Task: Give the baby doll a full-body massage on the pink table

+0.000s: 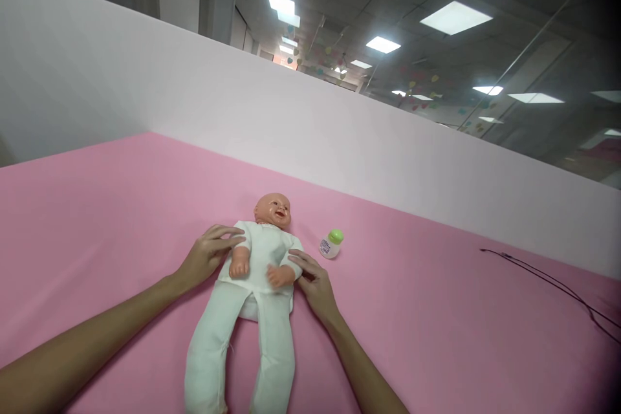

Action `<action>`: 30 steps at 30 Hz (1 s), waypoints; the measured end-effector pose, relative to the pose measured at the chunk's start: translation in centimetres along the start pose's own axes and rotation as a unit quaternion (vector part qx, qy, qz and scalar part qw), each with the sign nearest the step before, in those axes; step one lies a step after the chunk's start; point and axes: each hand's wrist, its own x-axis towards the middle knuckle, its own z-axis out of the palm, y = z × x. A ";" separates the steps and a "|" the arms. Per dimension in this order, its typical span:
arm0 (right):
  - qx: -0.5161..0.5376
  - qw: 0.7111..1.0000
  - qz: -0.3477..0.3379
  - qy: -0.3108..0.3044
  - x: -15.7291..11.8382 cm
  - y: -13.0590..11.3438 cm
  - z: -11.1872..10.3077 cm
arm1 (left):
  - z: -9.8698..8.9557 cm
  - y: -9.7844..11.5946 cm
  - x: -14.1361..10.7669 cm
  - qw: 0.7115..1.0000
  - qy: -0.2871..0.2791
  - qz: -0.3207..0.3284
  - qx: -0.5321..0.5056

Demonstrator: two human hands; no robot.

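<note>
A baby doll (257,272) in a white suit lies on its back on the pink sheet (412,310), head toward the far wall. My left hand (208,255) rests against the doll's shoulder and upper arm on the left side, fingers spread over the sleeve. My right hand (314,281) touches the doll's other arm and side, fingers flat. Neither hand lifts the doll. A small white bottle with a green cap (331,244) lies just right of the doll's head, apart from both hands.
A white partition wall (339,136) runs along the far edge of the pink surface. A thin black cable (557,284) trails across the sheet at the far right. Ceiling lights and an office space show above the wall.
</note>
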 end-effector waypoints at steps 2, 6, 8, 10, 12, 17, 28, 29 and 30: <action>-0.022 0.999 -0.012 -0.019 -0.1 -0.2 0.2 | 0.1 -0.1 -0.2 0.998 -0.021 0.052 0.030; 0.020 0.999 0.019 0.017 0.0 0.1 0.3 | 0.2 -0.1 -0.1 1.000 0.001 -0.002 0.015; 0.064 0.995 0.059 0.049 0.1 0.4 0.2 | 0.2 0.0 0.1 0.996 0.032 -0.078 -0.022; 0.107 0.986 0.100 0.083 0.2 0.7 0.1 | 0.1 0.1 0.4 0.984 0.075 -0.148 -0.062; 0.147 0.975 0.124 0.112 0.2 0.9 -0.1 | -0.2 0.0 0.8 0.966 0.118 -0.206 -0.097; 0.183 0.962 0.137 0.146 0.2 1.0 -0.6 | -0.8 -0.5 1.0 0.949 0.145 -0.254 -0.120; -0.012 1.000 -0.011 -0.007 -0.2 0.2 -0.1 | -0.4 0.0 0.3 0.991 -0.030 0.084 0.104; -0.003 1.000 -0.001 0.004 -0.2 0.1 -0.1 | -0.4 0.0 0.3 0.992 -0.028 0.070 0.100; 0.011 1.000 0.011 0.015 -0.1 0.1 -0.1 | -0.4 0.0 0.2 0.994 -0.022 0.051 0.090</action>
